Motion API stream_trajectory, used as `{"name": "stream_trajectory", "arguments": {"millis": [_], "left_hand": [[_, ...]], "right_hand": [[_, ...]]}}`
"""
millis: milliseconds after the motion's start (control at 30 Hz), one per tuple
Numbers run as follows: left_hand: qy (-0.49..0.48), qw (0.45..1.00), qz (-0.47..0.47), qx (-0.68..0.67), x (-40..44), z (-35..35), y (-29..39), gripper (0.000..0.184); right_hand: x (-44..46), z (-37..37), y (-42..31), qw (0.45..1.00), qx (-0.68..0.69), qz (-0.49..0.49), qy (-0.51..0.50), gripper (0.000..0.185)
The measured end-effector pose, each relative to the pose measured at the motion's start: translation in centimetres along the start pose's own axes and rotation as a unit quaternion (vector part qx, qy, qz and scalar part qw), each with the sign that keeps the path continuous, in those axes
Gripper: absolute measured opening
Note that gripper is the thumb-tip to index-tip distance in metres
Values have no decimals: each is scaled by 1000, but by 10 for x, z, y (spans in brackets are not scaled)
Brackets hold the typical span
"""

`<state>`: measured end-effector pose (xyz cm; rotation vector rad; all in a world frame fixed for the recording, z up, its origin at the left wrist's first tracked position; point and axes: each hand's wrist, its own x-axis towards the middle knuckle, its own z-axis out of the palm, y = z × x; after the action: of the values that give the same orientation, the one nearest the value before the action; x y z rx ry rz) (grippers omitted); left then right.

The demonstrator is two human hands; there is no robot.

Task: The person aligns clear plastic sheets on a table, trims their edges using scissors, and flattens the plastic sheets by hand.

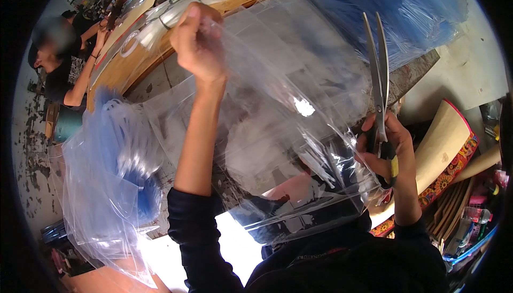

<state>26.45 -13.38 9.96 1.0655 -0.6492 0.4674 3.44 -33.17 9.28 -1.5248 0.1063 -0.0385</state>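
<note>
My left hand (197,41) is raised over the table, its fingers closed on the edge of a clear plastic sheet (278,79). From there the sheet slopes down toward my right side, creased and shiny with reflections. My right hand (393,146) grips a large pair of scissors (380,79) by the handles. The blades point away from me and stand slightly apart, to the right of the sheet. More clear plastic lies flat beneath, across the tabletop.
Bluish plastic (390,9) is heaped at the back right. A bundle of clear plastic (115,170) hangs at the left edge. Patterned rolled material (449,159) leans at the right, above assorted clutter. Another person (59,68) sits at the far left beside a wooden table (115,79).
</note>
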Motion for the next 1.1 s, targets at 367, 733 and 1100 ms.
{"name": "stream_trajectory", "arguments": {"millis": [367, 733, 1100], "left_hand": [[-24, 996, 15, -80, 4, -6, -5, 34], [-172, 849, -58, 497, -4, 33, 59, 70], [-532, 580, -135, 602, -138, 29, 139, 78]], "right_hand": [[-8, -8, 1, 999, 33, 7, 15, 37], [2, -6, 4, 980, 20, -135, 143, 33], [55, -7, 8, 849, -322, -231, 350, 38]]}}
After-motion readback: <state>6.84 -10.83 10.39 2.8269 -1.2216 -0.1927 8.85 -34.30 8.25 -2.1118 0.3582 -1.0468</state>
